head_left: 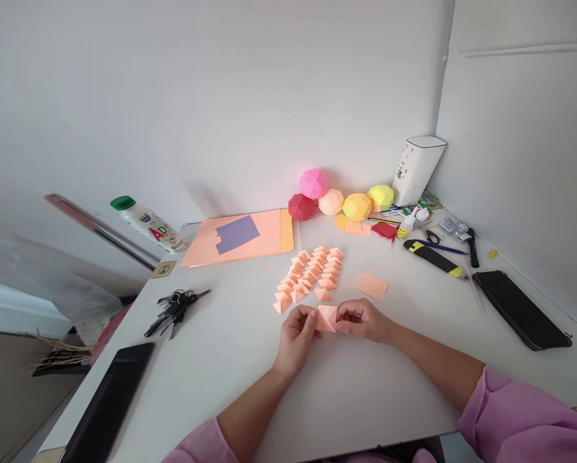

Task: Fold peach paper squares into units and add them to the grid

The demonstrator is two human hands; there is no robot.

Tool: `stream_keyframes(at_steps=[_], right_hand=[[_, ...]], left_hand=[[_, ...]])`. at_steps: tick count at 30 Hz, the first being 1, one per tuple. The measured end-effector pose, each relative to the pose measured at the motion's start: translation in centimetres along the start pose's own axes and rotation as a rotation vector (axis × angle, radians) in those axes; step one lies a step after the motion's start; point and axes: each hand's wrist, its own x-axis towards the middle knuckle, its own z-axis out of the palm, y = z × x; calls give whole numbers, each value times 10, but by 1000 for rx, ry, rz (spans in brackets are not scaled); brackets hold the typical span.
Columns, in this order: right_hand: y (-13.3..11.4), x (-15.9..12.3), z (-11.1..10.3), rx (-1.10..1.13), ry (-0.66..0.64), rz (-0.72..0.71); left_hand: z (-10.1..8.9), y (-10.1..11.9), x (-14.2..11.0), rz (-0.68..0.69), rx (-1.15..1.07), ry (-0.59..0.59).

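A small peach square of paper (326, 318) with crease lines is held up over the near middle of the table. My left hand (298, 329) pinches its left edge between thumb and fingers. At its right edge, my right hand (362, 320) is closed on the paper with its fingertips. Just beyond both hands, several folded peach paper units (312, 270) stand in rows, their points raised. To the right of these rows lies a flat peach paper sheet (372, 285).
Faceted paper balls (357, 206) sit along the wall. Left lie peach sheets (199, 247) with a purple piece, keys (177, 308), a bottle (148, 225) and a black device (110, 399). Right are a utility knife (435, 258), a glue bottle (406, 225) and a phone (520, 308).
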Motion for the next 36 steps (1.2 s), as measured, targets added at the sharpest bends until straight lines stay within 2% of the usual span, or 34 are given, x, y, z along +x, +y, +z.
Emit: stream_keyframes(at_steps=[3, 7, 11, 15, 20, 25, 28, 36], right_hand=[[2, 0, 0, -24, 12, 5], [3, 1, -1, 30, 26, 4], [4, 2, -2, 113, 39, 10], [5, 2, -2, 77, 43, 34], [5, 1, 0, 45, 56, 49], [8, 2, 0, 75, 86, 60], [10, 3, 0, 53, 95, 59], [12, 3, -1, 54, 106, 57]], left_hand=[[0, 1, 0, 7, 8, -22], [-2, 0, 0, -57, 3, -57], [-2, 2, -1, -90, -6, -181], [-1, 2, -3, -54, 110, -288], [-1, 3, -2, 36, 203, -225], [-1, 2, 1, -61, 22, -171], [0, -1, 2, -64, -99, -136], [-1, -4, 0, -51, -31, -189]])
